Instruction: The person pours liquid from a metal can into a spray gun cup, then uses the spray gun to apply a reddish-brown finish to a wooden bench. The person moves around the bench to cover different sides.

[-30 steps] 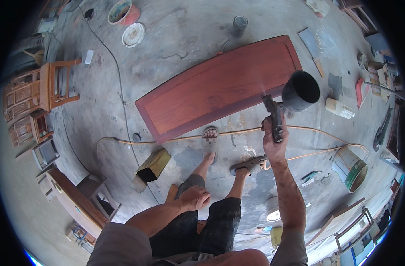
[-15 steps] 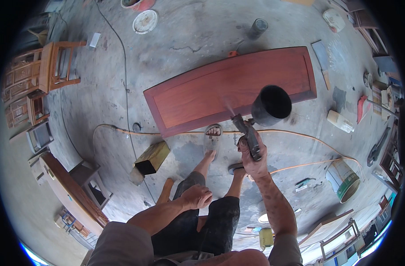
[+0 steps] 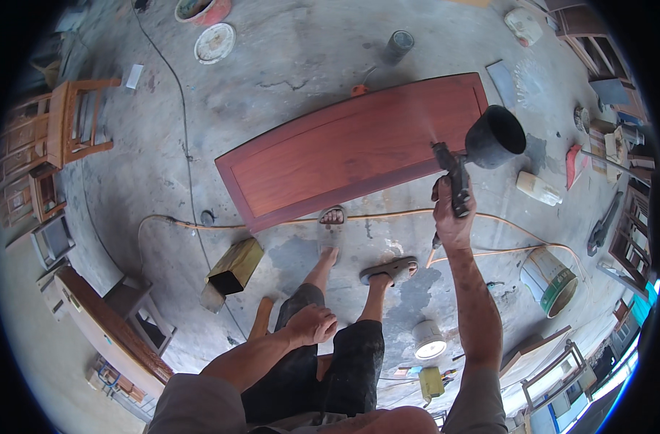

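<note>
— Knee first: the left hand (image 3: 312,323) rests loosely curled on the left thigh, holding nothing. What about the other one?

— The right hand (image 3: 451,220) is clenched around the grip of a spray gun (image 3: 460,170), its black cup (image 3: 495,136) tilted up and to the right. A hose (image 3: 388,215) trails across the floor by the sandalled feet (image 3: 359,246).

— And the nozzle?

— It points at the right end of the reddish wooden door panel (image 3: 351,148) lying flat on the concrete floor (image 3: 286,65); a faint mist shows there.

— So the coating step is in hand?

— I'd judge so. The next pass probably calls for a steady sweep along the panel with the hose kept off the wet face.

— Farther out?

— A paint can (image 3: 550,278) on the right, wooden chairs (image 3: 77,119) at left, a bowl and plate (image 3: 213,43) beyond.
</note>
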Available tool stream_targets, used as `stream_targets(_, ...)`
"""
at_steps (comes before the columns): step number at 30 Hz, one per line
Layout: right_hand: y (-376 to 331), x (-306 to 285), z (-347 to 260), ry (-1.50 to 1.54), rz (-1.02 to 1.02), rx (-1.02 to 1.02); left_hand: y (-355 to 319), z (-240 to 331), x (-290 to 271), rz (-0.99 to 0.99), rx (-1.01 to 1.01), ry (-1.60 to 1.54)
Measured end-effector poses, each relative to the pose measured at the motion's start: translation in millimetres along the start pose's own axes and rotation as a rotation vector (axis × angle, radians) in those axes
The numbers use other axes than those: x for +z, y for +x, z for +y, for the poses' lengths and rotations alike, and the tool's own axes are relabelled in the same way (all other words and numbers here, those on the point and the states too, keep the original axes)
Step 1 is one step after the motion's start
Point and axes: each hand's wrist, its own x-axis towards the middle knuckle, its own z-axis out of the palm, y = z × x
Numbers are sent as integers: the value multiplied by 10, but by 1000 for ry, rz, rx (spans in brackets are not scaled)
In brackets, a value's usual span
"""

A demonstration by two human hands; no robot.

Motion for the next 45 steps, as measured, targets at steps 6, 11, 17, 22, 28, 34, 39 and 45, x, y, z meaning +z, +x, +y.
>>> stream_targets(6, 128, -39, 49, -104, 135, -115, -71, -14, 86, 39, 12, 38)
stream_targets(11, -358, 305, 81, -72, 23, -27, -155, 90, 210, 109, -40, 75)
stream_targets(17, -865, 965, 32, -27, -162, 68, -234, 193, 449, 228, -124, 75)
stream_targets(22, -1095, 1298, 87, -18, -371, 30, -263, 248, 662, 317, -168, 39)
stream_targets(28, -1033, 1487, 24, -39, -452, -105, -313, 307, 796, 365, -218, 1)
stream_targets(34, -982, 1637, 13, -40, -468, -45, -350, 371, 852, 423, -258, -46)
stream_targets(39, -978, 1793, -122, -24, -601, -73, -340, 403, 911, 472, -271, -66)
stream_targets(45, -1054, 1853, -149, 7, -646, -38, -321, 401, 1013, 428, -273, -57)
